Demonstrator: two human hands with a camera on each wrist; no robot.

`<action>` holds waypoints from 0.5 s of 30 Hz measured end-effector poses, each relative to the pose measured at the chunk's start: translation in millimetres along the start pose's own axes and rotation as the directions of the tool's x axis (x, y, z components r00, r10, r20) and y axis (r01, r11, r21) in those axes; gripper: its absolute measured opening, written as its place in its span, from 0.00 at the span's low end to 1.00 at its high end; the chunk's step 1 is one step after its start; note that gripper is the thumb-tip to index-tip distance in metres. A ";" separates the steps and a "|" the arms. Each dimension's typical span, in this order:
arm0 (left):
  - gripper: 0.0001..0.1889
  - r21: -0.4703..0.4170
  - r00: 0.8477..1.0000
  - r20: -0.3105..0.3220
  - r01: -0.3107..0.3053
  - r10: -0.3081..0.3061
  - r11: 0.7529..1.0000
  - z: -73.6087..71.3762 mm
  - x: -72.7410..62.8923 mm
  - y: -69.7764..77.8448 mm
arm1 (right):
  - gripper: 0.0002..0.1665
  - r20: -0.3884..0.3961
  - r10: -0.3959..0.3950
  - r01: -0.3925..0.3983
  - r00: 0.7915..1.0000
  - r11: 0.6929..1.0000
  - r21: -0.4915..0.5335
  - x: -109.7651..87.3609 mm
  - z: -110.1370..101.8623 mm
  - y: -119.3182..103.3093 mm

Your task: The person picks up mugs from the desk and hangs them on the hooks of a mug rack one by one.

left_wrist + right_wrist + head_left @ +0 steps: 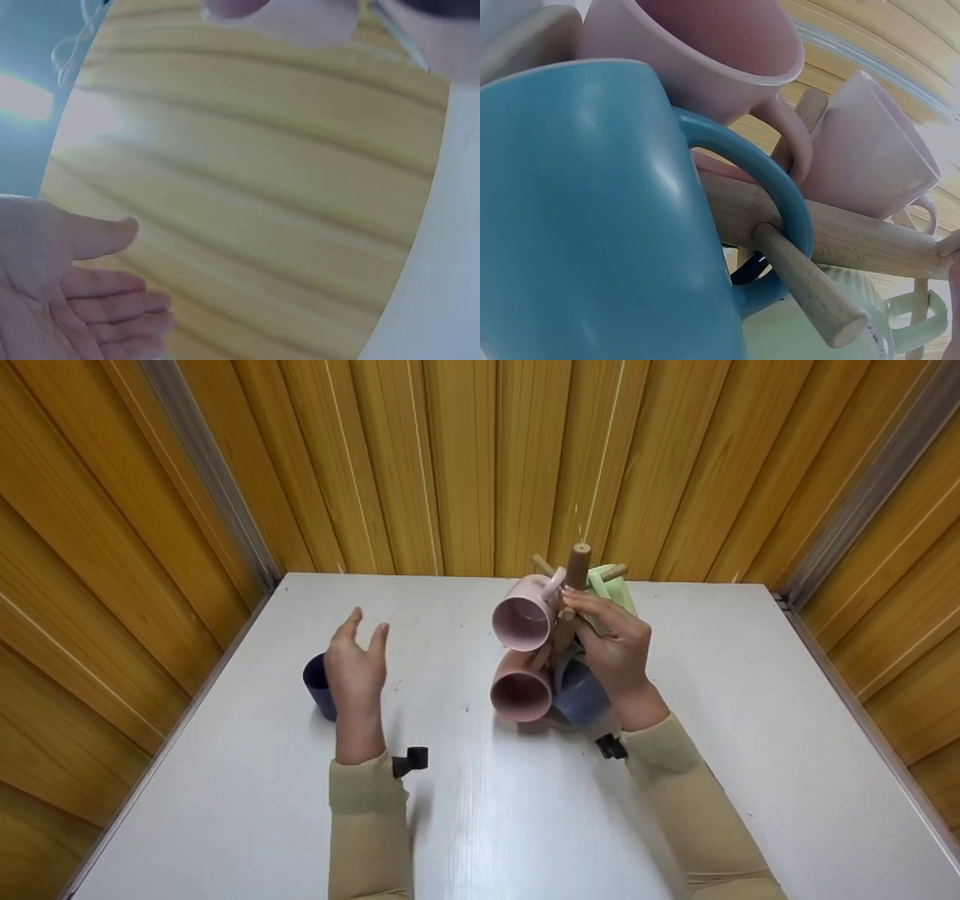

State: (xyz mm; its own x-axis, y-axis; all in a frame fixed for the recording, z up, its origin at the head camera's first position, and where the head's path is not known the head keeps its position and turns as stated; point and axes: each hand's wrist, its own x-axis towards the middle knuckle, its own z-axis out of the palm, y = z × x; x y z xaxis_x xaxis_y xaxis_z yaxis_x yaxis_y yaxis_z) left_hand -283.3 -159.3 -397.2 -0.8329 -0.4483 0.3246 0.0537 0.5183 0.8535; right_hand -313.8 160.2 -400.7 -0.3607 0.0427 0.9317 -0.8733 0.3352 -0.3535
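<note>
A wooden mug tree (579,566) stands right of the table's middle, and my right hand (619,649) grips its post near the upper pegs. A pale pink mug (534,589) hangs upper left, its handle beside my fingertips. Below it hangs a darker pink mug (510,675). In the right wrist view a blue mug (592,217) fills the left, its handle looped over a wooden peg (810,289). A green mug (616,591) hangs behind my right hand. My left hand (358,667) holds nothing, fingers extended and thumb apart, above and partly hiding a dark blue mug (322,701).
The white table (465,802) is bounded by wood-patterned panels at the back (450,472) and both sides. A small black wrist mount (411,761) sits at the left cuff, and another mount (611,746) at the right cuff.
</note>
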 end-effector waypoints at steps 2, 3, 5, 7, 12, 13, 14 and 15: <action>0.32 0.043 0.997 0.006 0.071 -0.072 0.997 -13.9 4.5 -8.8 | 0.17 -0.006 0.002 -0.002 1.000 1.000 0.003 0.2 -0.2 0.3; 0.34 0.071 0.994 0.012 0.111 -0.112 0.991 -20.6 6.5 -13.4 | 0.17 -0.007 0.002 -0.002 1.000 1.000 0.003 0.4 -0.2 0.4; 0.39 0.141 0.978 0.041 0.198 -0.205 0.970 -33.3 9.9 -21.8 | 0.17 -0.008 0.004 -0.004 1.000 1.000 0.006 0.8 -0.4 0.1; 0.42 0.223 0.949 0.087 0.279 -0.305 0.934 -44.6 11.9 -29.6 | 0.17 -0.010 0.009 -0.009 1.000 1.000 0.011 0.9 -0.6 -0.3; 0.44 0.409 0.846 0.248 0.350 -0.472 0.843 -59.3 12.4 -46.2 | 0.17 -0.016 0.013 -0.013 1.000 1.000 0.018 1.6 -1.1 -1.7; 0.42 0.428 0.833 0.277 0.338 -0.478 0.838 -59.9 12.4 -49.3 | 0.17 -0.015 0.013 -0.013 1.000 1.000 0.021 1.7 -1.2 -1.9; 0.41 0.448 0.822 0.305 0.322 -0.481 0.834 -60.1 12.2 -52.3 | 0.17 -0.011 0.012 -0.012 1.000 1.000 0.021 1.7 -1.2 -1.9; 0.40 0.464 0.813 0.328 0.305 -0.481 0.832 -60.2 12.0 -55.0 | 0.18 -0.009 0.011 -0.011 1.000 1.000 0.024 1.7 -1.3 -2.0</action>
State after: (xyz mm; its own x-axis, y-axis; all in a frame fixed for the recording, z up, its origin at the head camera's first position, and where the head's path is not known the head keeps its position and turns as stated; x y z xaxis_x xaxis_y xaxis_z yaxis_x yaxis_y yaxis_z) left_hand -263.2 -237.0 -415.7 -0.8835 -0.3749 -0.2808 -0.4652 0.6321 0.6197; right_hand -312.2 160.8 -398.2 -0.3674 0.0552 0.9284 -0.8771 0.3115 -0.3656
